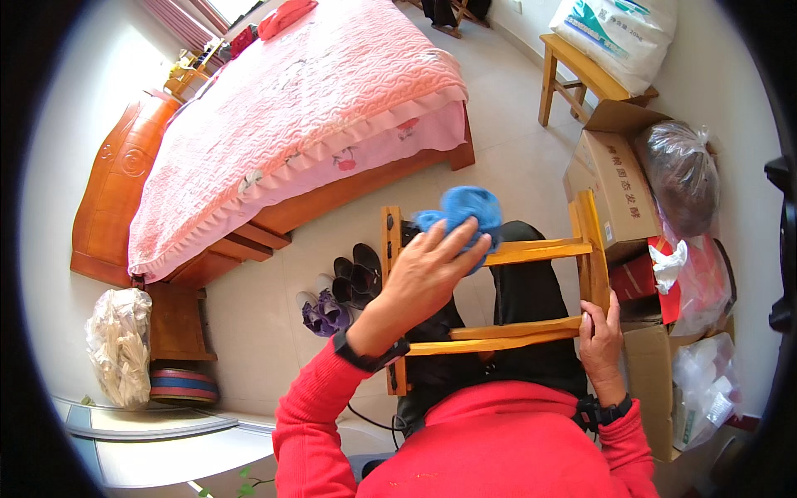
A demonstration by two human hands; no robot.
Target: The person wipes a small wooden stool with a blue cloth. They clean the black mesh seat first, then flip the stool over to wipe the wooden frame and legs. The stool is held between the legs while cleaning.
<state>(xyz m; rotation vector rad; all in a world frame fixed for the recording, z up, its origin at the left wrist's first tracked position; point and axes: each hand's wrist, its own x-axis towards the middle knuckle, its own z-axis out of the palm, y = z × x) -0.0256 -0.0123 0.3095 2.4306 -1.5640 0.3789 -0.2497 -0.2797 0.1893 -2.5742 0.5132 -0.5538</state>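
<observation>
A wooden frame [542, 252] with two side pieces and several crossbars lies over my black-trousered legs, like part of a stool or rack. My left hand [429, 261] holds a bunched blue cloth [470, 208] at the left end of the far crossbar. The cloth hides that end of the bar, and its edges look blurred. My right hand [603, 339] grips the right side piece [594, 267] near the closer crossbars, fingers curled on the wood.
Left and ahead stands a bed with a pink quilt [311, 87]. Shoes [356, 277] sit on the floor left of the frame. Close on the right are an open cardboard box [613, 187], plastic bags [682, 174] and a wooden stool [582, 68] bearing a white sack [616, 37].
</observation>
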